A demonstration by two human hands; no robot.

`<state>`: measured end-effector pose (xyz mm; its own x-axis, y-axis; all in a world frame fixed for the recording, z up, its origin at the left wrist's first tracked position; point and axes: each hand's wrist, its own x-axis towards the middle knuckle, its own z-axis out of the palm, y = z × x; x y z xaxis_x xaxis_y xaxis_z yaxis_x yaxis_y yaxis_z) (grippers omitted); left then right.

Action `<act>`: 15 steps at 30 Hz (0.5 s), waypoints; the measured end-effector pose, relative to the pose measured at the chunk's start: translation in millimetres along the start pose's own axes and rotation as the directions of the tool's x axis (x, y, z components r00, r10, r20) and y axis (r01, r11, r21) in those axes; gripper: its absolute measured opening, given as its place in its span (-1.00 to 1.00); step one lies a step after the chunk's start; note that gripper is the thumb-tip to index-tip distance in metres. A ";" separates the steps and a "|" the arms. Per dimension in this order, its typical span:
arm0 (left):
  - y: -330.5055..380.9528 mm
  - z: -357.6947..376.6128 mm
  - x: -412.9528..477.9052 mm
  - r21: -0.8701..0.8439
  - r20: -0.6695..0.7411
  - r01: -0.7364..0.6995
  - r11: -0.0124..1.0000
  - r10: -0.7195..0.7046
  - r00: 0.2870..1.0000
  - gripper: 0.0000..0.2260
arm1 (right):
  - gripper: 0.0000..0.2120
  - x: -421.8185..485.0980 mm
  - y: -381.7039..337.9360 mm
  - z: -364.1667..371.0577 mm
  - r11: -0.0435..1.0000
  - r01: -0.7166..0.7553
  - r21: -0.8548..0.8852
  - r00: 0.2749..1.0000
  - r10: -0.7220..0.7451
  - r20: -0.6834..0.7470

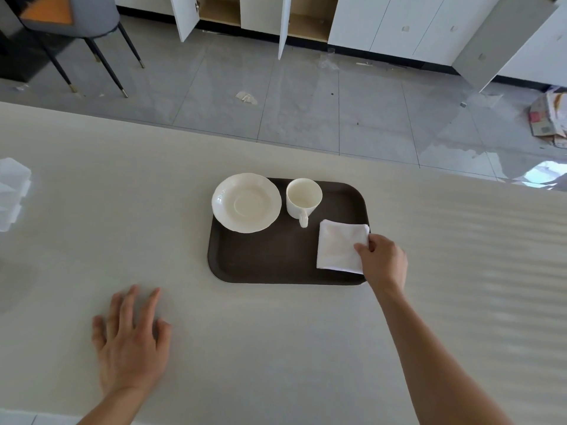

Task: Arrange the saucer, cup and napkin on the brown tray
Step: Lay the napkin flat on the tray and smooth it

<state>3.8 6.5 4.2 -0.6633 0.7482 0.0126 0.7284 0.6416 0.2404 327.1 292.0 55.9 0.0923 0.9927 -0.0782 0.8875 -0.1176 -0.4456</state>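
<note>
Head view looks down on a pale beige tabletop (pixel 276 348) carrying a dark brown rectangular plastic tray (pixel 276 256) with rounded corners. On the tray's far left corner sits a cream ceramic saucer (pixel 246 203) with a scalloped rim, its left edge overhanging the tray's border. Just beside it to the right, apart from it, stands an empty cream ceramic cup (pixel 303 198), upright, with its handle pointing toward the person. Near the tray's right edge lies a white folded cloth napkin (pixel 340 250), flat on the tray surface and just in front of the cup's handle.

The right hand (pixel 385 260) reaches in from the right and pinches the napkin's right edge between thumb and fingers, the thumb on top of the cloth. The left hand (pixel 132 342) lies palm down on the bare tabletop, fingers spread wide and holding nothing, well apart from the tray on its near left.

Beyond the tabletop's far edge is a grey tiled floor (pixel 306 102), with white cabinets (pixel 399 23) along the wall, some doors standing open.
</note>
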 end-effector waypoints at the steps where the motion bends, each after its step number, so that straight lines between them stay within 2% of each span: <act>1: -0.2 0.3 -0.4 -0.001 -0.003 -0.001 1.000 0.001 1.000 -0.46 | -0.58 0.2 -3.5 1.7 1.000 0.002 0.002 1.000 -0.002 0.008; 7: -2.8 2.8 0.5 -0.006 -0.002 -0.002 1.000 0.001 1.000 -0.46 | -0.57 2.3 -16.2 12.0 0.999 0.043 -0.003 0.998 -0.043 0.040; 12: -5.9 4.9 1.6 0.004 0.003 0.000 1.000 0.000 1.000 -0.46 | -0.71 5.8 -13.9 13.8 0.996 0.045 -0.072 0.996 -0.040 0.077; 15: -3.0 2.1 -1.4 0.010 0.010 -0.006 1.000 0.005 1.000 -0.46 | -0.85 2.8 -9.1 2.6 0.999 0.047 -0.003 0.999 -0.047 0.027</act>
<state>2.8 3.8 1.4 -0.6576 0.7534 0.0039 0.7336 0.6391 0.2311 318.1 295.7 57.4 0.0380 0.9960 -0.0813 0.8921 -0.0704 -0.4463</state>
